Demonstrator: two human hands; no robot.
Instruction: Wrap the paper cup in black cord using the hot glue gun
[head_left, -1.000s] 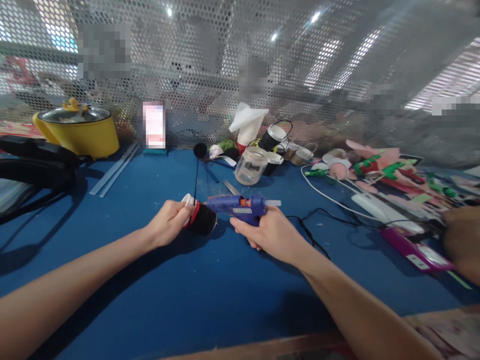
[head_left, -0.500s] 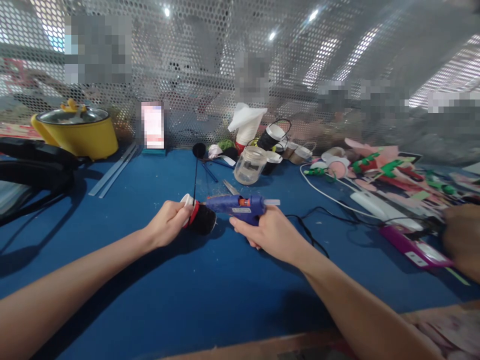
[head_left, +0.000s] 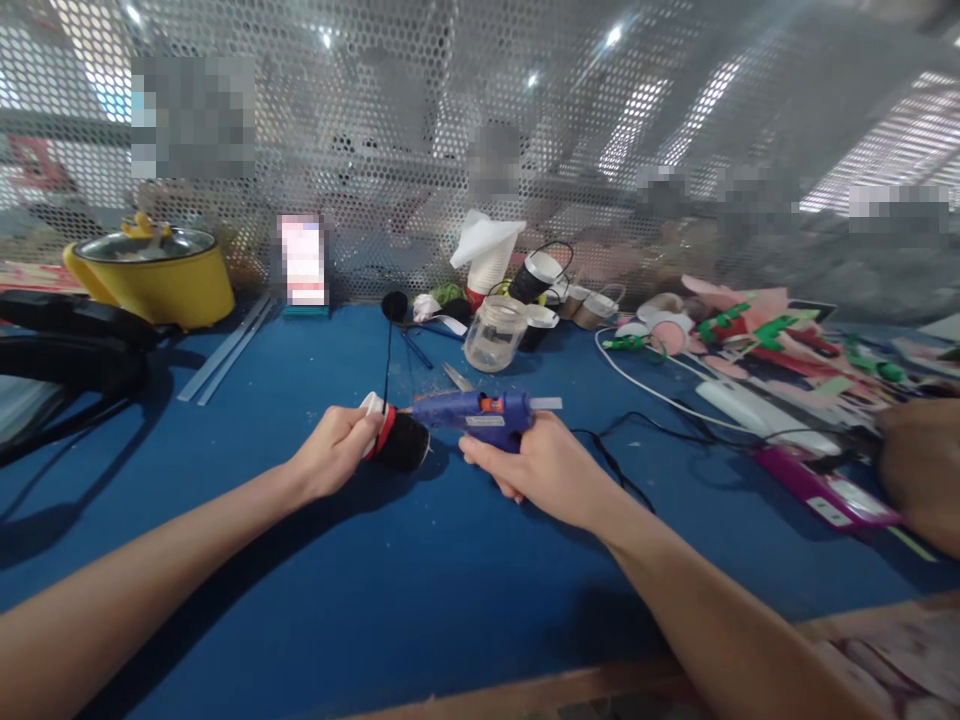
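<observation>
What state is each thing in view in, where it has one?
Cup: tilted, part-wrapped, gripped by left hand
Glue gun: gripped by right hand, glue stick protruding, tip at cup
Yarn ball: strand running straight to cup
Pot: lidded
Jar: upright, lidless
Phone: screen lit

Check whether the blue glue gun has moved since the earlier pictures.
No, not noticeably: judged against the clear jar, the glue gun keeps nearly the same place, just in front of it; no clear direction shows.
</observation>
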